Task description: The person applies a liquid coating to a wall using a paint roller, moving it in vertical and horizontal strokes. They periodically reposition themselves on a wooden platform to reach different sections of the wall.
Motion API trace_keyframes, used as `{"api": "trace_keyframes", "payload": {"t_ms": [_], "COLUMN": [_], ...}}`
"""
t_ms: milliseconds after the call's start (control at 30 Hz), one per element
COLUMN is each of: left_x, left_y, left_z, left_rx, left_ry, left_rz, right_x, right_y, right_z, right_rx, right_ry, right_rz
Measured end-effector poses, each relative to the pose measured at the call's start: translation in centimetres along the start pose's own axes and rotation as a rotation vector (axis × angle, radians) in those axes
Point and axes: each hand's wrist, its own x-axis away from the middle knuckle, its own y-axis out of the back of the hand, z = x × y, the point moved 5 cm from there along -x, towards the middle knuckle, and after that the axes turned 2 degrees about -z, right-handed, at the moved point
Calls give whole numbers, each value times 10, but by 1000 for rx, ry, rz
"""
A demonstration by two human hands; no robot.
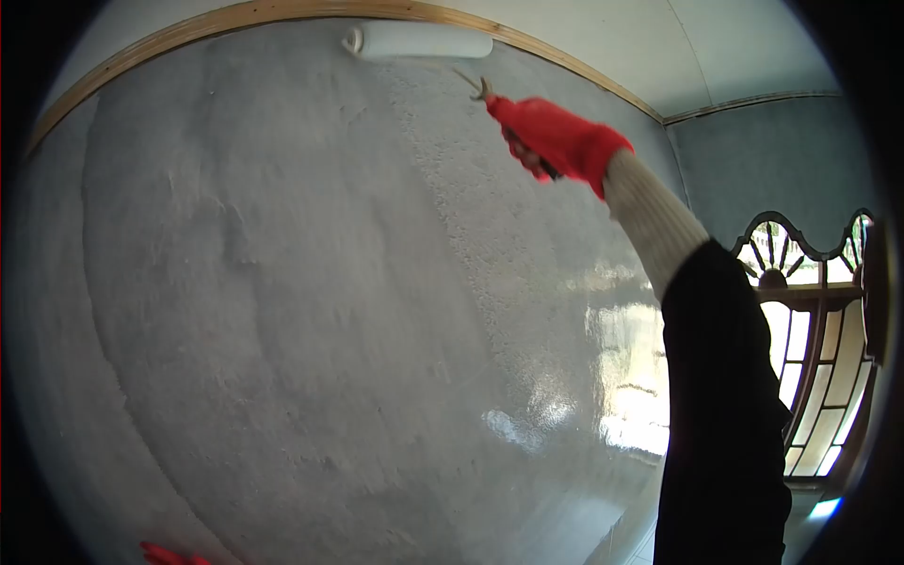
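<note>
My right hand [556, 141], in a red glove, is raised at the upper right and closed round the handle of a paint roller. The pale roller sleeve [424, 41] lies against the top of the grey wall [311, 254], just under the wooden trim. Its thin metal frame runs from the sleeve down to my hand. The wall looks wet and shiny on the right, with a bumpy textured band below the roller. Only a bit of my left hand [171, 554], also in red, shows at the bottom left edge; what it does is hidden.
Wooden trim [273, 11] curves along the top of the wall, below a pale ceiling [603, 33]. At the right stands a window [815, 348] with dark curved frames and bars, set in an adjoining grey wall [772, 155].
</note>
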Motion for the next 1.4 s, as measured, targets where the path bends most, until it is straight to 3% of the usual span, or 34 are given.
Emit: {"api": "trace_keyframes", "payload": {"t_ms": [100,300,467,567,733,767,833,1033,1167,1233,1400], "left_x": [-11,-59,-105,-118,-117,-118,-115,-109,-115,-112,-92], "left_y": [0,-8,-16,-23,-37,-33,-26,-17,-35,-37,-7], "left_z": [-26,-54,-80,-97,-95,-93,-87,-65,-44,-54,-118], "left_rx": [-67,239,230,220,280,341,435,574,533,455,457], "left_ry": [-271,-320,-450,-547,-644,-650,-650,-521,-537,-594,-779], "left_rz": [175,68,68,120,175,106,28,116,181,181,21], "right_x": [-32,-55,-48,-8,144,181,271,535,656,687,765], "right_y": [-2,-5,-22,-35,-47,-51,-62,-100,-113,-118,-165], "right_z": [22,29,18,-8,-86,-112,-159,-257,-308,-325,-390], "right_rx": [-95,-165,-182,-272,-288,-290,-184,-89,320,512,485], "right_ry": [20,40,62,127,3,-50,-273,-998,-1093,-1257,-1318], "right_rz": [-24,3,-39,-183,-252,-252,-271,-192,90,368,698]}}
